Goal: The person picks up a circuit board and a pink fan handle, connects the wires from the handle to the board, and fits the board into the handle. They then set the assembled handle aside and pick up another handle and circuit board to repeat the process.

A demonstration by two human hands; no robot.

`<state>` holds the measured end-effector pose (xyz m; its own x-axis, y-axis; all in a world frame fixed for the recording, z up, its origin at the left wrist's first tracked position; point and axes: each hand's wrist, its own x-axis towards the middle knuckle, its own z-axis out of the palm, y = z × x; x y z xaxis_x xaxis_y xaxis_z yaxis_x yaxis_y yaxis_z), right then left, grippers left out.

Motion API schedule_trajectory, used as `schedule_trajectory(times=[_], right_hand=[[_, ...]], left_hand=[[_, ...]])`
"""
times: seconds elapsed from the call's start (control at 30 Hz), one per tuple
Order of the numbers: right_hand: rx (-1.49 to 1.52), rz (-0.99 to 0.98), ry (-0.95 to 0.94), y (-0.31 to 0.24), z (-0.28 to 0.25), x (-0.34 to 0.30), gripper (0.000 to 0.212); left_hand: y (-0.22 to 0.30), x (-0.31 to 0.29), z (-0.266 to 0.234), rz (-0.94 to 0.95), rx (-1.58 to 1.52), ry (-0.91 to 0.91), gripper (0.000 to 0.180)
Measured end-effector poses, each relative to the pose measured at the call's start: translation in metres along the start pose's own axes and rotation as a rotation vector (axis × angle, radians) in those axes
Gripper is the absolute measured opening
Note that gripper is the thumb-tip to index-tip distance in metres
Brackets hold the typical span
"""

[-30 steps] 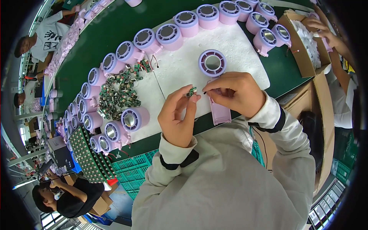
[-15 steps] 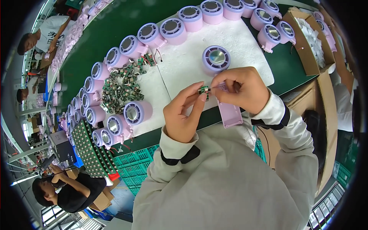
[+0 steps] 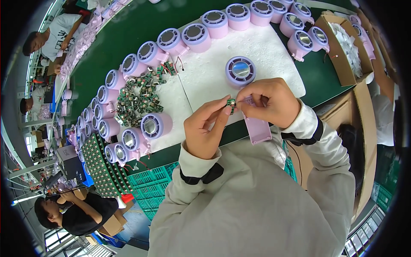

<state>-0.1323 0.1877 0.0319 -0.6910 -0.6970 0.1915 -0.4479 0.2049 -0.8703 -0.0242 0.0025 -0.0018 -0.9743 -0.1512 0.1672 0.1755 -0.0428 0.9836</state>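
Between the thumb and fingers of my left hand (image 3: 206,127) is a small green circuit board (image 3: 231,103), held over the near edge of the white mat. My right hand (image 3: 274,102) is pinched closed right beside the board; whatever its fingertips hold is too small to make out. Beneath my right hand lies a lilac handheld fan body. Its round head (image 3: 240,72), with a shiny disc in the middle, rests on the mat, and its pink hollow handle (image 3: 258,128) points toward me. My right hand hides the part between head and handle.
A heap of small circuit boards (image 3: 139,98) lies on the left of the white mat (image 3: 205,64). Several lilac fan bodies (image 3: 196,37) curve round it. Board panels (image 3: 102,165) are stacked at left; a cardboard box (image 3: 342,51) stands at right. Other people sit at far left.
My left hand and the circuit board have shifted slightly right, closer to my right fingertips. The fan head appears a little lower, its shiny disc reflecting differently.
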Motion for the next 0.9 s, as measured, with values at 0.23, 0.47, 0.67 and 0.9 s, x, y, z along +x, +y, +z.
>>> schedule_trajectory(times=[0.23, 0.47, 0.67, 0.9], right_hand=[[0.080, -0.031, -0.047, 0.003, -0.003, -0.004, 0.013], [0.190, -0.012, -0.100, 0.004, -0.005, -0.002, 0.018], [0.214, 0.027, -0.125, 0.004, -0.005, 0.000, 0.016], [0.200, 0.016, -0.123, 0.003, -0.004, -0.001, 0.016]], left_hand=[[-0.001, -0.004, -0.011, -0.068, -0.177, -0.104, 0.027], [0.005, 0.005, -0.025, -0.200, -0.346, -0.224, 0.027], [0.008, 0.006, -0.024, -0.264, -0.413, -0.227, 0.026], [0.011, 0.005, -0.027, -0.310, -0.389, -0.236, 0.025]])
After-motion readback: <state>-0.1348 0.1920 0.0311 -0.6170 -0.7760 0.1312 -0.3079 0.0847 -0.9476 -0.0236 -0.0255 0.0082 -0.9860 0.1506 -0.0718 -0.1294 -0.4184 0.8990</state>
